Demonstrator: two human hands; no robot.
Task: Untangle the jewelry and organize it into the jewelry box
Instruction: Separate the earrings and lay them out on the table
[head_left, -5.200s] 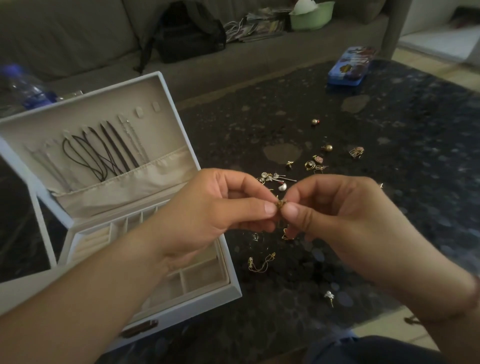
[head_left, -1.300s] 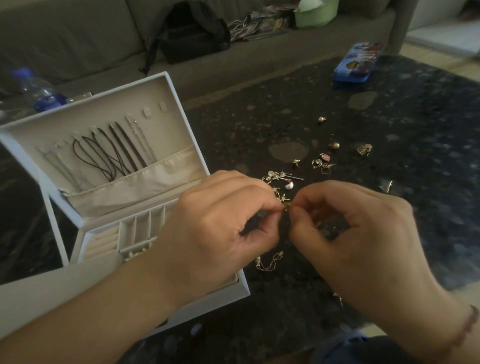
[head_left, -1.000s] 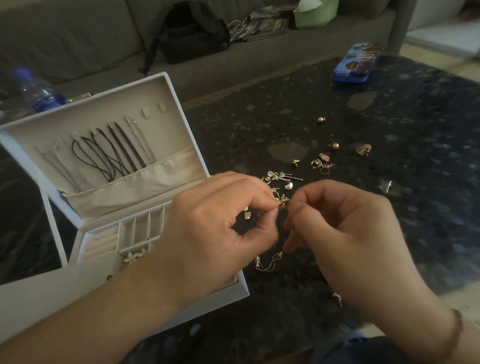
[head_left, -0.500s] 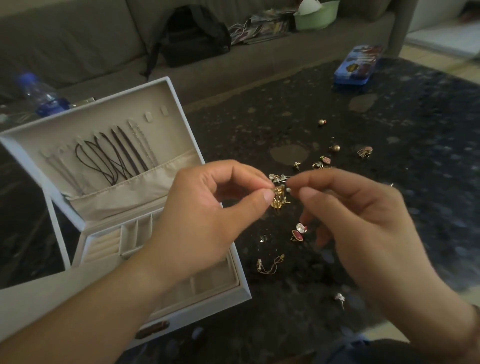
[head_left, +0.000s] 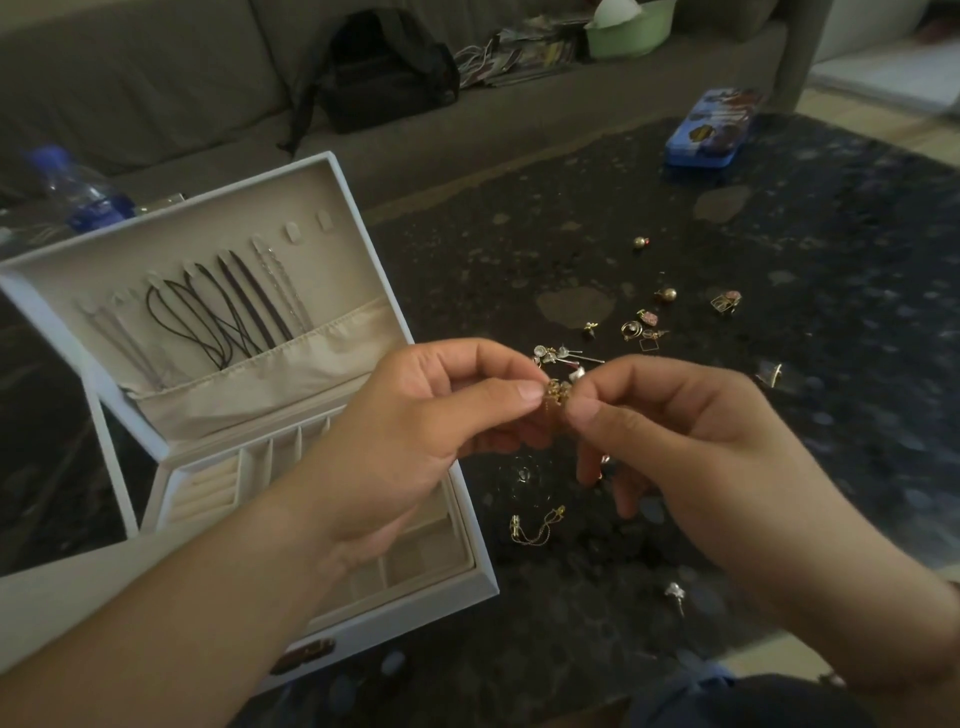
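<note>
We pinched the small tangled gold jewelry cluster (head_left: 557, 393) between left hand (head_left: 415, 436) and right hand (head_left: 691, 457), both grips closed on it, raised for picking apart, the open white jewelry box (head_left: 395, 322) waiting at nine o'clock

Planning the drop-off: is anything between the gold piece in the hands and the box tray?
Nothing visible blocks it. Both the left hand and right hand pinch the gold piece; the jewelry box stands open, though the left hand overlaps its tray.

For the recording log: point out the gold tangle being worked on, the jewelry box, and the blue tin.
gold tangle (head_left: 557, 391), head view, the cluster's middle between the thumbs.
jewelry box (head_left: 483, 586), head view, its white front rim.
blue tin (head_left: 710, 126), head view, its lid's middle.
</note>
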